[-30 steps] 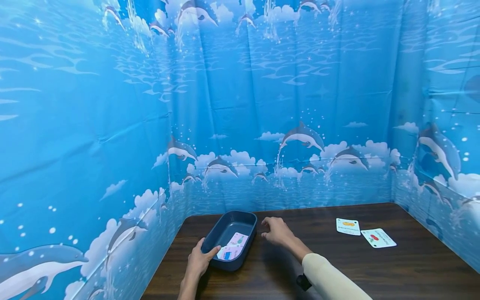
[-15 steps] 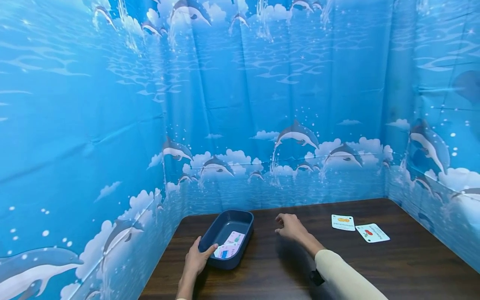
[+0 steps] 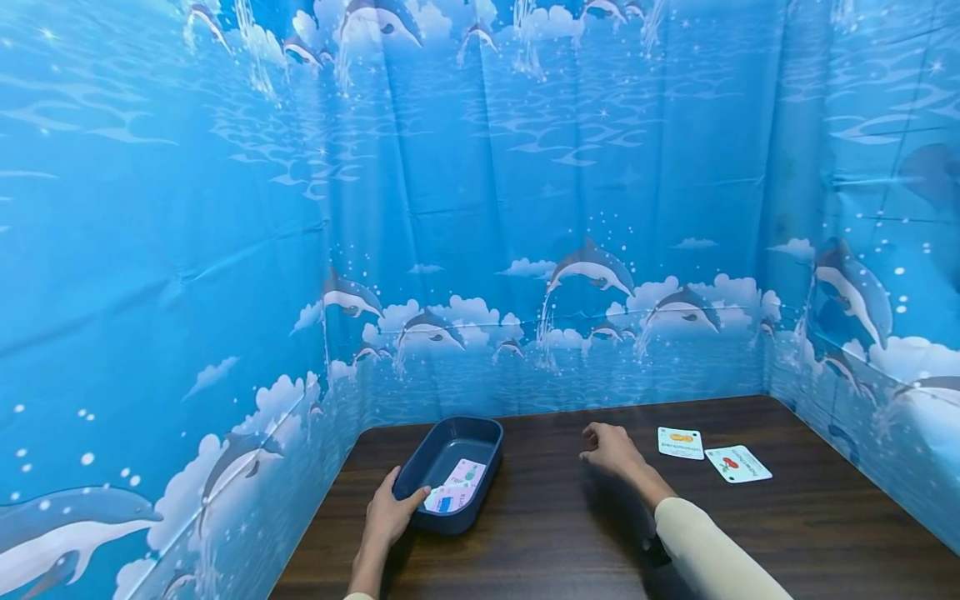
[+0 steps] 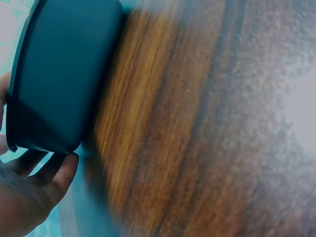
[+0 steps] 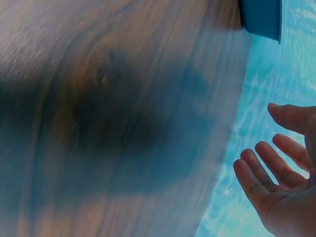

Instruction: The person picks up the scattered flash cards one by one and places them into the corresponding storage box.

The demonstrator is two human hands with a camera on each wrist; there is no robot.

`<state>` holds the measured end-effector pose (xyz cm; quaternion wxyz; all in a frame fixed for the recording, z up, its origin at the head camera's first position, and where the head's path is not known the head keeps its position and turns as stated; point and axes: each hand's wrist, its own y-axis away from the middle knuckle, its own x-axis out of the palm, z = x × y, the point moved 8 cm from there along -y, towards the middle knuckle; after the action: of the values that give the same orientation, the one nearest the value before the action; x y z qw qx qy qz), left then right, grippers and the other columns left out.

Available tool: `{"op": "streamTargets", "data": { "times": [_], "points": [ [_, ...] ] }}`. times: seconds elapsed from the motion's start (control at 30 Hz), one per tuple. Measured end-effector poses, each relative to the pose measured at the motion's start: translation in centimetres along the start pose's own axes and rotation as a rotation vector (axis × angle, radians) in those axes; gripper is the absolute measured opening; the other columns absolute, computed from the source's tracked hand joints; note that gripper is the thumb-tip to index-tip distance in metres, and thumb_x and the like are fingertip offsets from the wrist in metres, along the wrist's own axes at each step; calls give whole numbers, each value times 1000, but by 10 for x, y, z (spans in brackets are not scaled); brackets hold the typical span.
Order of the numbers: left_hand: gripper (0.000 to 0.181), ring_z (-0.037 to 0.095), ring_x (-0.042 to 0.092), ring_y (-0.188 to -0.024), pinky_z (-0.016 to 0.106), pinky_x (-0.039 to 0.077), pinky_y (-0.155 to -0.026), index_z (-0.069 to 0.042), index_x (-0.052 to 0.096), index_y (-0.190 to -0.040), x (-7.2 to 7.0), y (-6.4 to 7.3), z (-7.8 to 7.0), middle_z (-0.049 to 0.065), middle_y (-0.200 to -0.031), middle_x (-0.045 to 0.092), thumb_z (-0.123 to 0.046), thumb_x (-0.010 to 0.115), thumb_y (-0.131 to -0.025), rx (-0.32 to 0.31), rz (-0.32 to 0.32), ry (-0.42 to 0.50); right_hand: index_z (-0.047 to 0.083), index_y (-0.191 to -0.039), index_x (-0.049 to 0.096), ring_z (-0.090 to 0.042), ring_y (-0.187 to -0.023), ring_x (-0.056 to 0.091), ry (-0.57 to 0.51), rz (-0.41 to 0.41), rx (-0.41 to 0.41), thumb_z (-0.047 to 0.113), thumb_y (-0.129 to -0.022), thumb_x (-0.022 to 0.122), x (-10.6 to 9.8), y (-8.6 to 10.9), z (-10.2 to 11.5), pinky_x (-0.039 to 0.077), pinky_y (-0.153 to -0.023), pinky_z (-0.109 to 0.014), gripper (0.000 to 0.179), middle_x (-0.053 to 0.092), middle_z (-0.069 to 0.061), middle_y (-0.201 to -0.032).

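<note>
My left hand (image 3: 386,512) grips the near left end of a dark blue plastic bin (image 3: 459,440), thumb over the rim and fingers along the outside. In the left wrist view, the fingertips press against the bin's outer wall (image 4: 64,74). Two picture cards, a pinkish one (image 3: 467,472) and one with a blue picture (image 3: 448,500), lie overlapping in the bin's near end. Between the bin and the loose cards, my right hand (image 3: 615,450) hovers over the table, holding nothing. Its fingers are loosely bent and spread apart in the right wrist view.
On the dark wood table (image 3: 555,533), a card with a yellow-orange picture (image 3: 681,443) and one with a red picture (image 3: 738,464) lie to the right of my right hand. A blue dolphin-print curtain (image 3: 480,208) surrounds the table's back and sides.
My right hand has moved right, away from the bin and toward the loose cards. My left hand keeps its grip on the bin. The head view has shifted slightly.
</note>
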<state>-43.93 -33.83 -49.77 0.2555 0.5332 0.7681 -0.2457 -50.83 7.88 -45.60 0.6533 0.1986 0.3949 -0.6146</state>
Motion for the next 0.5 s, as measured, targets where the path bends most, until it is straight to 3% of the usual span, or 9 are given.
{"op": "streamTargets", "data": {
  "times": [0.5],
  "points": [
    [90,61,47,-143,73,44,-113,4,40,-162,4,-6,6,40,-158,45,-42,80,-95,-22,0,26,-7,-128,69,-42,-112,71,41,5,65,11,-94,81,-16,8,-40,61,-92,-55,40,74,-25,-119]
  ]
}}
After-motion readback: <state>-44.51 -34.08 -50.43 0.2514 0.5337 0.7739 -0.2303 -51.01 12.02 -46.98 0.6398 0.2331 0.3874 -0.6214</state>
